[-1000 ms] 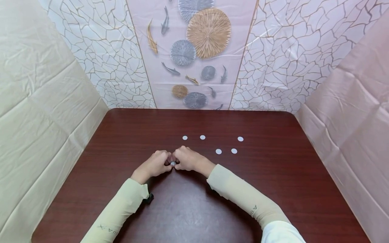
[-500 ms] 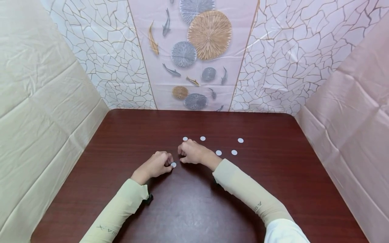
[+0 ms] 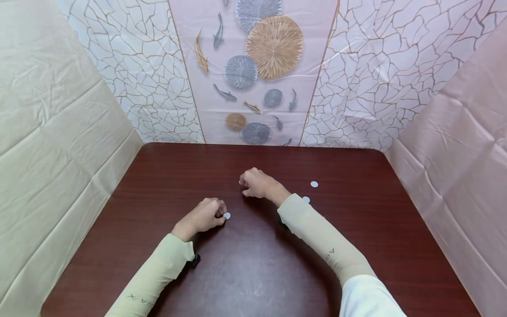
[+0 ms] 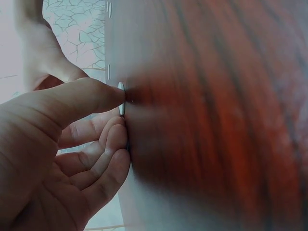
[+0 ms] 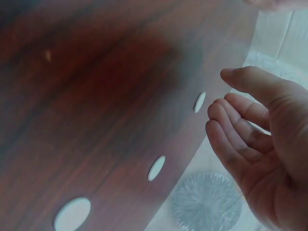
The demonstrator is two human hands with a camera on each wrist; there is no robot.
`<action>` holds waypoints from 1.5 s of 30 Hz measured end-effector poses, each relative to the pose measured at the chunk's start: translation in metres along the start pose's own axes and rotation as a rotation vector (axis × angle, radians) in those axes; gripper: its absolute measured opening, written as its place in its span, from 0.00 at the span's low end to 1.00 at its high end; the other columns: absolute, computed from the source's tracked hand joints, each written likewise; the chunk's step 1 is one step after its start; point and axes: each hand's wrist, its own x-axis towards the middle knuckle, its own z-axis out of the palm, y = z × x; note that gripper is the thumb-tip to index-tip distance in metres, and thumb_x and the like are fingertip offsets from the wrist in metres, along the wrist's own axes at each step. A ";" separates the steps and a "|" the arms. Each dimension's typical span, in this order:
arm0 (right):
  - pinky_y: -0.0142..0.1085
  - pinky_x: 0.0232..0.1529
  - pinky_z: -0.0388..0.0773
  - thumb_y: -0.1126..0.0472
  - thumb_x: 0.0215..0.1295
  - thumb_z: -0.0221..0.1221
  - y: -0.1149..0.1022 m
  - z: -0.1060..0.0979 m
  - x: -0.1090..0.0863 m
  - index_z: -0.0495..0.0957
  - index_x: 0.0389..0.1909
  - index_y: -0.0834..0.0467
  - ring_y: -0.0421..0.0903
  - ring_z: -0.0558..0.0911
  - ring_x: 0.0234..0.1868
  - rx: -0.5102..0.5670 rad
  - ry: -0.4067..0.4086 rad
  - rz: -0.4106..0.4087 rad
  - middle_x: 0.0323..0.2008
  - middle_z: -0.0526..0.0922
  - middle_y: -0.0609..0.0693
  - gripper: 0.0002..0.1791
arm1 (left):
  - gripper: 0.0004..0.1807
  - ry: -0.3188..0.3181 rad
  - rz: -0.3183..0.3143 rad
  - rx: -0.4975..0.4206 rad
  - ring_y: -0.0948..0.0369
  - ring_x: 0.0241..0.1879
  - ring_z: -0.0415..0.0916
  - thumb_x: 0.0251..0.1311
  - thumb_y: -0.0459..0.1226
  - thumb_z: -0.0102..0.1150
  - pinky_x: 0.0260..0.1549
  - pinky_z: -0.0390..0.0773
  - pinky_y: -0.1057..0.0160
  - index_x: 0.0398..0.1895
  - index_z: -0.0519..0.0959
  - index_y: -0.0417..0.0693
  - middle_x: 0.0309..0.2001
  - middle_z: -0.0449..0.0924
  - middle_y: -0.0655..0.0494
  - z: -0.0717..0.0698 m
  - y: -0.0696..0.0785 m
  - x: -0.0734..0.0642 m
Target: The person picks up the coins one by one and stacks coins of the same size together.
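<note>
The white disc (image 3: 227,215) was at the tabletop (image 3: 245,264), pinched by your left hand (image 3: 203,214) between thumb and fingers. Farther out, your right hand (image 3: 259,182) held nothing, fingers loosely curled, thumb apart, near another disc (image 5: 199,102); the patterned backdrop (image 3: 274,47) stood beyond.

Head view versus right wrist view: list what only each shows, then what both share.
Only the head view: the left sleeve, the right sleeve and the white disc at the left hand.
Only the right wrist view: the palm side of the right hand.
Both: the right hand, the table, the patterned backdrop and other white discs.
</note>
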 end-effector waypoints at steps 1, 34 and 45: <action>0.40 0.55 0.85 0.61 0.68 0.70 0.002 -0.001 0.002 0.85 0.55 0.63 0.48 0.87 0.51 -0.001 -0.004 0.009 0.49 0.89 0.56 0.17 | 0.04 0.002 0.003 0.002 0.61 0.36 0.83 0.61 0.30 0.70 0.38 0.82 0.68 0.37 0.83 0.42 0.35 0.85 0.52 0.000 0.000 0.000; 0.38 0.43 0.82 0.58 0.72 0.67 0.014 0.000 0.042 0.85 0.46 0.57 0.44 0.83 0.37 -0.035 -0.095 0.103 0.45 0.86 0.52 0.07 | 0.04 -0.031 -0.040 0.004 0.61 0.38 0.83 0.64 0.32 0.69 0.39 0.84 0.65 0.39 0.84 0.42 0.37 0.85 0.52 0.001 -0.001 -0.001; 0.36 0.37 0.77 0.58 0.72 0.67 0.006 -0.007 0.049 0.81 0.34 0.55 0.44 0.81 0.33 -0.113 -0.158 0.085 0.35 0.83 0.50 0.08 | 0.04 -0.025 -0.032 -0.002 0.60 0.38 0.83 0.63 0.31 0.69 0.39 0.83 0.67 0.39 0.83 0.42 0.37 0.85 0.52 -0.001 -0.001 -0.002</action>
